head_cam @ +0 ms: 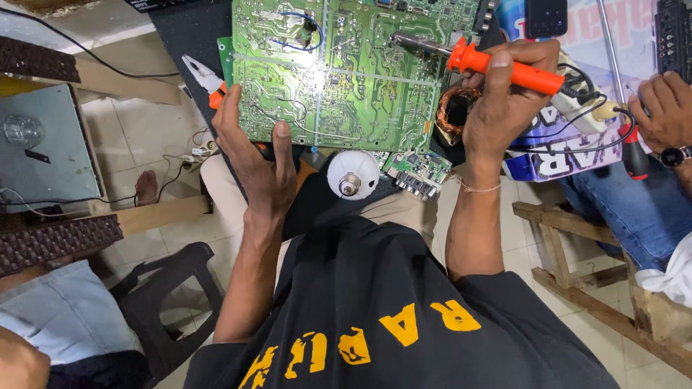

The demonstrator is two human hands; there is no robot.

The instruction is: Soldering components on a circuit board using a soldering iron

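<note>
Black shirt cloth (375,310) with yellow print filled the bottom of my view, and past it my two forearms reached up to the work. My left hand (252,155) gripped the near left corner of the big green circuit board (339,72), thumb laid flat on its soldered face, fingers curled under the edge. My right hand (504,101) was closed round the orange handle of the soldering iron (497,65), its metal shaft slanting left so the tip sat over the board's upper right part; whether the tip actually touched the solder I could not tell from that angle. Just below the board's near edge lay a white bulb housing (353,173) and a small green board (418,173). A copper wire coil (454,112) sat beside my right wrist. Orange-handled pliers (205,79) lay by the board's left edge. At the far right edge, another person's hand (667,108), wearing a watch, rested by a red-handled screwdriver (634,155).
</note>
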